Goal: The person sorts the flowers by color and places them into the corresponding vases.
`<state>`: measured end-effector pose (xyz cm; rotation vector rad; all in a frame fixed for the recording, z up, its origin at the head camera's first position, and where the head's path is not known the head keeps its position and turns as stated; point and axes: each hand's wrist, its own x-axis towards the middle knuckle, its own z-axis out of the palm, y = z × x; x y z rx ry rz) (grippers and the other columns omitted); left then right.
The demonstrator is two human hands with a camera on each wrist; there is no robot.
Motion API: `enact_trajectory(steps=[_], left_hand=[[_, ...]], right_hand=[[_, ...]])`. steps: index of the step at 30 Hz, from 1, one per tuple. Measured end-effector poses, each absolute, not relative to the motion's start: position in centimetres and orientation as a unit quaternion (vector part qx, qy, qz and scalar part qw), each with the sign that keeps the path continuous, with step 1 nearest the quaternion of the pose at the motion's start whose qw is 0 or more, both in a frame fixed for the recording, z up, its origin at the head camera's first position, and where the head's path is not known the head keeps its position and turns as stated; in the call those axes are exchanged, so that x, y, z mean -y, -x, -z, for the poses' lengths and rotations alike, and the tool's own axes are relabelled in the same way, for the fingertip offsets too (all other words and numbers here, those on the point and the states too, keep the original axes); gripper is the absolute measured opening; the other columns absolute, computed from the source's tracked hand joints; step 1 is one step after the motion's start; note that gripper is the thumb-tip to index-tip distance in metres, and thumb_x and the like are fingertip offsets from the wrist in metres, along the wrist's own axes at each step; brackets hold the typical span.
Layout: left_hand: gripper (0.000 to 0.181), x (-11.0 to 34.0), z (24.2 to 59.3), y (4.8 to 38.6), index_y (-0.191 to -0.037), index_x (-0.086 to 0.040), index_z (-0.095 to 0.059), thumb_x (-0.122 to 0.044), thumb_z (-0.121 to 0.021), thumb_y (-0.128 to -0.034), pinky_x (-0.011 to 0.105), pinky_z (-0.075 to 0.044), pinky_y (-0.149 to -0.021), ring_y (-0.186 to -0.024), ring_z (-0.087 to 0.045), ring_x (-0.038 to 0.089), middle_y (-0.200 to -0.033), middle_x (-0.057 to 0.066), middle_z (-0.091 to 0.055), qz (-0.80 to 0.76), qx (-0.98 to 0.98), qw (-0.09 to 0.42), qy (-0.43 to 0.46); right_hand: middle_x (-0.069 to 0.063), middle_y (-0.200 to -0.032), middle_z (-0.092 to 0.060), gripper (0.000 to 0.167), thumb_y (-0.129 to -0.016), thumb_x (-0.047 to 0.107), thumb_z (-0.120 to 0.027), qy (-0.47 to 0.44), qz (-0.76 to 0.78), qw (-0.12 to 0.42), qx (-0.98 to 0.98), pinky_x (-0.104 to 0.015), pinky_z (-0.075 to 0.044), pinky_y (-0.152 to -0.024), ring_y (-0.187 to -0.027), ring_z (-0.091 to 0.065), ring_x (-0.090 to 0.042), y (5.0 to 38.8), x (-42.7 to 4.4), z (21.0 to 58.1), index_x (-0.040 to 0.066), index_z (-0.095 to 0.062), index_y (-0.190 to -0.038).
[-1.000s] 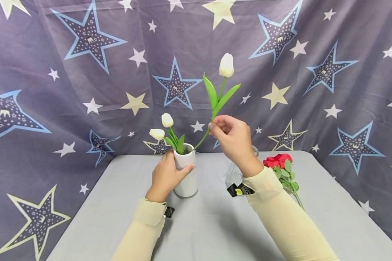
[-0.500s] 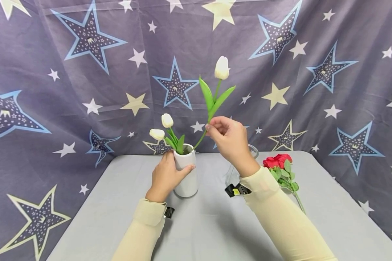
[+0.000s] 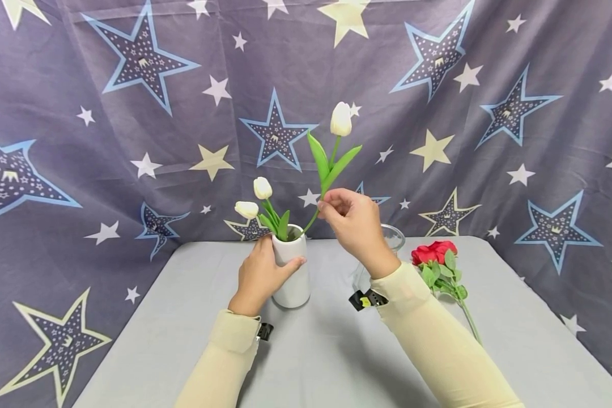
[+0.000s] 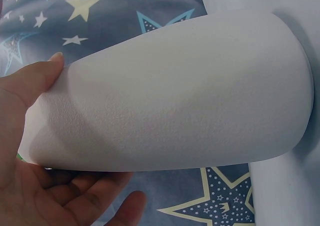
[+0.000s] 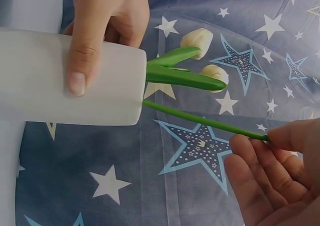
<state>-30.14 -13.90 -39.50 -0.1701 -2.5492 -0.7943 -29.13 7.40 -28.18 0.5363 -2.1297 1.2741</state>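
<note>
A white vase stands upright on the table, and my left hand grips it near the top, thumb across the front. In the left wrist view the vase fills most of the picture. Two white tulips lean left out of its mouth. My right hand pinches the green stem of another white tulip just below its leaves. This stem slants into the vase mouth in the right wrist view; its lower end is hidden inside.
Behind my right wrist is a clear glass vase, partly hidden by the arm. To the right lies a red rose with green leaves. A star-patterned cloth hangs behind the grey-covered table.
My right hand has moved down and left with the tulip, so its stem reaches deeper into the vase. The left hand and the vase have stayed in place.
</note>
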Motion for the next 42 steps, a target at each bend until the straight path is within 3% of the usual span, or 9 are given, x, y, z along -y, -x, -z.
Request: enact_trajectory(steps=[7, 21, 30, 42], left_hand=[[0.090, 13.9, 39.6, 30.1, -0.137, -0.007, -0.053, -0.071, -0.077, -0.0791, 0.055, -0.054, -0.077, -0.098, -0.070, 0.040, -0.121, 0.013, -0.064, 0.282, 0.930, 0.229, 0.060], [0.091, 13.8, 39.8, 30.3, -0.141, -0.008, -0.052, -0.070, -0.077, -0.0795, 0.054, -0.055, -0.078, -0.098, -0.070, 0.038, -0.123, 0.012, -0.065, 0.288, 0.927, 0.230, 0.063], [0.093, 13.9, 39.8, 30.3, -0.142, -0.008, -0.051, -0.071, -0.076, -0.0792, 0.055, -0.055, -0.078, -0.098, -0.070, 0.039, -0.124, 0.011, -0.064, 0.283, 0.930, 0.227, 0.058], [0.093, 13.9, 39.8, 30.3, -0.143, -0.008, -0.051, -0.072, -0.074, -0.0795, 0.054, -0.055, -0.079, -0.099, -0.070, 0.038, -0.124, 0.010, -0.064, 0.289, 0.930, 0.221, 0.059]], right_hand=[[0.002, -0.081, -0.078, 0.007, -0.096, 0.024, -0.073, -0.201, -0.467, 0.287, 0.812, -0.030, -0.051, -0.058, -0.072, -0.073, -0.004, 29.4, -7.1, 28.7, 0.018, -0.075, -0.092], [0.009, -0.080, -0.076, 0.008, -0.095, 0.025, -0.073, -0.201, -0.449, 0.280, 0.825, -0.030, -0.054, -0.063, -0.072, -0.071, -0.003, 30.1, -6.3, 30.1, 0.017, -0.076, -0.094], [0.007, -0.085, -0.077, 0.009, -0.095, 0.024, -0.073, -0.214, -0.451, 0.264, 0.826, -0.032, -0.057, -0.069, -0.074, -0.072, -0.005, 30.3, -5.7, 30.5, 0.016, -0.076, -0.097], [0.008, -0.081, -0.074, 0.006, -0.095, 0.025, -0.073, -0.211, -0.427, 0.263, 0.839, -0.032, -0.054, -0.066, -0.071, -0.066, -0.007, 30.6, -5.3, 31.3, 0.019, -0.075, -0.093]])
